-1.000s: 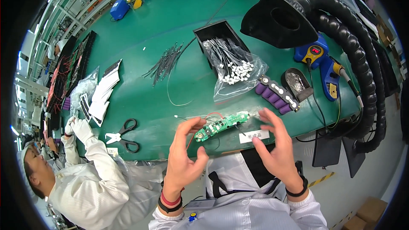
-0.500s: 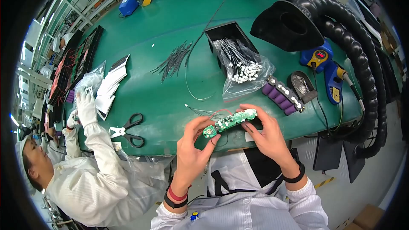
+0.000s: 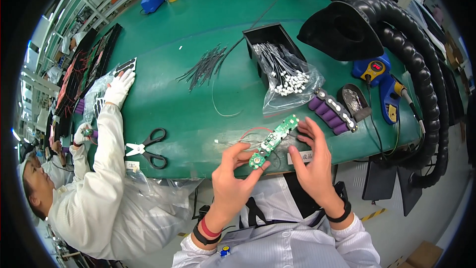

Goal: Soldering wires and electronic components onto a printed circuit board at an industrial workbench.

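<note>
Evidently, at far left, a co-worker's ribbed white sleeve [image 3: 110, 139] ends in a soft fabric glove [image 3: 120, 88] pressed on flat white-and-black sheets. Next come scissors [image 3: 148, 150] with bright metal blades and looped black plastic handles, then a loose sheaf of thin black wires [image 3: 204, 67] on the smooth green tabletop [image 3: 168, 94]. Your left hand [image 3: 233, 173] pinches, thumb against fingers, the lower end of a narrow, knobbly green circuit board [image 3: 270, 144], slanted above the table's near edge. Beyond it, a rigid black tray [image 3: 278, 32] bears white-tipped leads in crinkled clear plastic. Your right hand [image 3: 312, 164] is spread in a loose curve beside the board's upper end; whether its fingertips touch cannot be told. Farther right lies a purple pack [image 3: 329, 114] of rounded cells.
</note>
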`<state>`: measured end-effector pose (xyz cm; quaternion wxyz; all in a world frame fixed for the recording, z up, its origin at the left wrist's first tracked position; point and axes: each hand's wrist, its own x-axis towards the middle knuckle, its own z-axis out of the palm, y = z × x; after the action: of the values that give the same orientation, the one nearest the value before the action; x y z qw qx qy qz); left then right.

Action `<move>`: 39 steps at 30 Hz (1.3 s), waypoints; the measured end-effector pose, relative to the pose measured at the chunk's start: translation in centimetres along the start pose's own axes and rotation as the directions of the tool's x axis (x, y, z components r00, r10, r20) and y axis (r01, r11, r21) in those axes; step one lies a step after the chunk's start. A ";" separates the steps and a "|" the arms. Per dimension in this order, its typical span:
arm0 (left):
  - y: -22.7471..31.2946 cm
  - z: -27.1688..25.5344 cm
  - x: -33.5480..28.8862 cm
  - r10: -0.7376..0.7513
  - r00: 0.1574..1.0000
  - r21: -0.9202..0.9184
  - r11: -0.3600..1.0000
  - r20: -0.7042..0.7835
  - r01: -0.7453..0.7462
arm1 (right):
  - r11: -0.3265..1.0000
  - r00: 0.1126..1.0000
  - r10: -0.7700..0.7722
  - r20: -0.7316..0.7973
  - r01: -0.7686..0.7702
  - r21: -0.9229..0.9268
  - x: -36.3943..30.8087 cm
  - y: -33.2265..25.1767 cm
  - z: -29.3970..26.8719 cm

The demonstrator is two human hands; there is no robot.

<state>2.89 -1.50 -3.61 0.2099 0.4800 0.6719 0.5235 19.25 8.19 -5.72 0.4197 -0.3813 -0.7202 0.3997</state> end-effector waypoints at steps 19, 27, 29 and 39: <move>3.1 -3.7 -0.8 0.345 0.937 0.502 0.803 0.047 -0.321 | 0.981 0.988 -0.151 -0.021 0.147 -0.124 -2.2 -1.3 2.3; 2.1 -4.5 0.4 0.274 0.929 0.126 0.942 0.250 -0.312 | 0.995 0.992 -0.097 -0.082 0.094 -0.039 -0.9 -1.3 0.9; 2.1 -3.9 0.5 0.308 0.906 0.045 0.941 0.289 -0.334 | 0.993 0.993 -0.115 0.000 0.115 -0.024 -0.4 -0.8 -0.4; 2.5 -2.7 0.8 0.150 0.944 -0.187 0.977 0.295 -0.097 | 0.993 0.969 -0.034 0.245 0.006 0.114 0.3 -1.0 -2.4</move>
<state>1.48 -2.25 -0.15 0.3188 0.5773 0.5523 0.5100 21.07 8.63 -3.93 0.3519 -0.2970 -0.7469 0.4797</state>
